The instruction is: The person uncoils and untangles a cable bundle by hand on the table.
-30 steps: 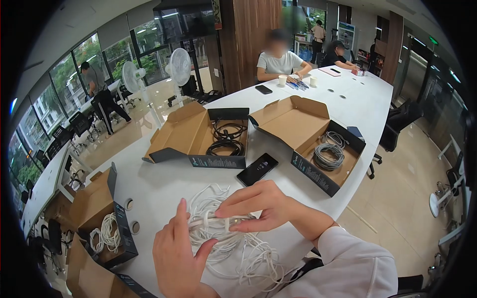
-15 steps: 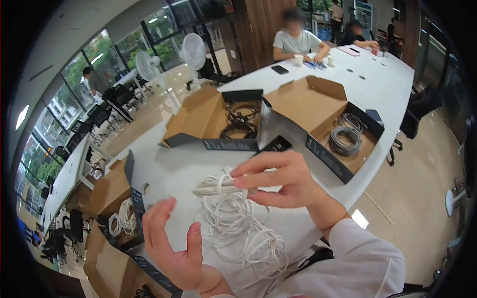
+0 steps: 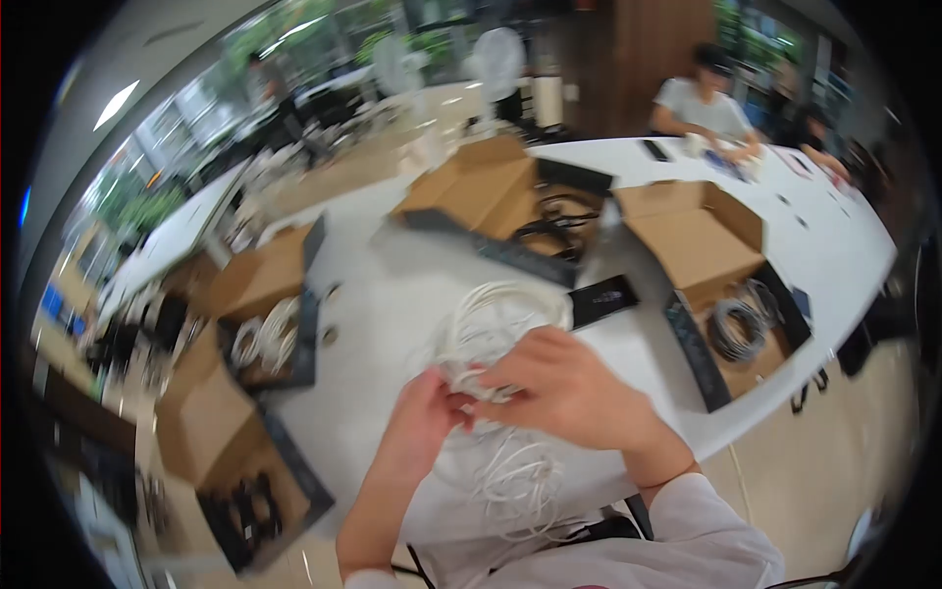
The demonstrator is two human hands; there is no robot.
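Note:
A coil of white cable is held up in front of me, its loop standing above my fingers. My left hand pinches the bundle from the left, and my right hand has its fingers closed round it from the right. The two hands meet at the bundle, and the fingertips are partly hidden and blurred. More loose, tangled white cable lies on the white table below my hands.
Open cardboard boxes surround the work area: one with black cables, one with grey cables, one with white cables, one with black items. A black flat device lies ahead. A person sits across the table.
My left hand, open and apart before, has come in and closed on the white cable beside my right hand. The coil now shows as a wider upright loop. The view has turned left.

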